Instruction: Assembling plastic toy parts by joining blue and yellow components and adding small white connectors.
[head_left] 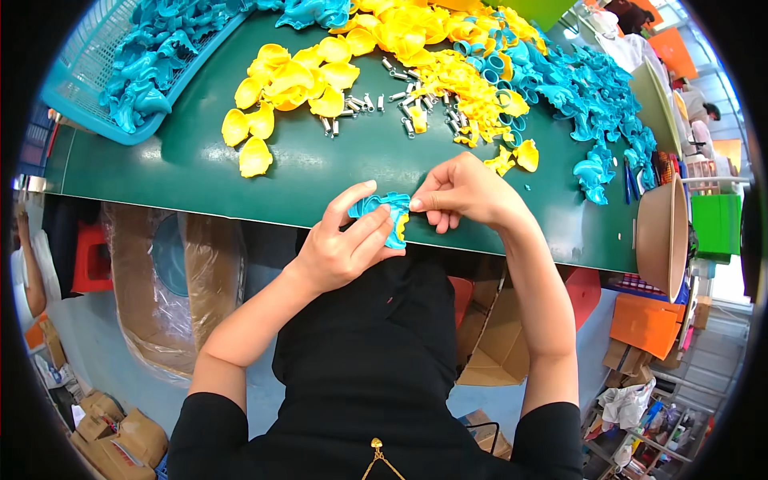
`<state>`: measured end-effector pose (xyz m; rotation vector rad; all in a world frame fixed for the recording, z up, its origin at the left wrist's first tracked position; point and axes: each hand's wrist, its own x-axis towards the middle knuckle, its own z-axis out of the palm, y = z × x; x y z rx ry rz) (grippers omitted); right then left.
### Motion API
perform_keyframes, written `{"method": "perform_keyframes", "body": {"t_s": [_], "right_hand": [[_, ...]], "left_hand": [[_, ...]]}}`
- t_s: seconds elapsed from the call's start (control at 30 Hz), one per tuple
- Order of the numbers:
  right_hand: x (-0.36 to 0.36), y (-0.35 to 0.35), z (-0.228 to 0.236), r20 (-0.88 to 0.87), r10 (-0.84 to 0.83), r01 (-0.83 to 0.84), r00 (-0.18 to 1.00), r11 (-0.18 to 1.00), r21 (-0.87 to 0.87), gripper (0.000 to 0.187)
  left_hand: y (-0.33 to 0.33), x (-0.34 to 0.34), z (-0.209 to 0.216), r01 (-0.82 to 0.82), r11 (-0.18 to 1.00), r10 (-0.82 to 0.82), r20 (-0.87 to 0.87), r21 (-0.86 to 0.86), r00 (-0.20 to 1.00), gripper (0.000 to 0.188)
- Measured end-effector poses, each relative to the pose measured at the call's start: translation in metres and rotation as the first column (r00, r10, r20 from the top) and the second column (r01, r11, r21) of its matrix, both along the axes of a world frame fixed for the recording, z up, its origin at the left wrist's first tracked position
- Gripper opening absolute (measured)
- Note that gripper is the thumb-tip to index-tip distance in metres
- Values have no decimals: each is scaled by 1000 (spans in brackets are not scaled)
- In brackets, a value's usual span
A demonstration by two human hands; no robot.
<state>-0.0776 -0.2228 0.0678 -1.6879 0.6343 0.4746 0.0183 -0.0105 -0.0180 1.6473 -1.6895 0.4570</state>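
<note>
Two hands meet at the near edge of the green tabletop (200,172), both closed on one small blue plastic piece (384,206) with a yellow part (401,228) at its lower right. The left hand (340,248) cups it from below, fingers (364,232) wrapped across; the right hand (464,192) pinches its upper right corner. The piece looks light, stiff and smooth, likely slippery, so a grip on its edges seems safest. Its long axis runs roughly left to right, frilled edge toward the tabletop. Yellow shells (280,88), springs (400,104) and more blue parts (592,104) lie beyond.
</note>
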Motion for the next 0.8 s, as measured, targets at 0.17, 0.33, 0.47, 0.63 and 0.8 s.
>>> {"method": "perform_keyframes", "body": {"t_s": [0.17, 0.33, 0.47, 0.63, 0.8], "right_hand": [[0, 4, 9, 59, 22, -17, 998, 996, -90, 15], [69, -45, 7, 495, 76, 451, 866, 311, -837, 23], [124, -64, -5, 273, 12, 264, 962, 216, -940, 21], [98, -52, -5, 457, 235, 436, 858, 136, -890, 15], [32, 1, -7, 713, 241, 600, 659, 402, -691, 16]], "left_hand": [[3, 2, 7, 3, 1000, -3, 27, 4, 1000, 41], [1, -4, 12, -6, 999, 7, -28, 36, 1000, 37], [5, -18, 6, -107, 993, 108, 12, -46, 994, 33], [10, -15, 6, -217, 971, 224, 75, -100, 972, 22], [-5, -7, 14, -100, 992, 96, -54, -79, 994, 22]]}}
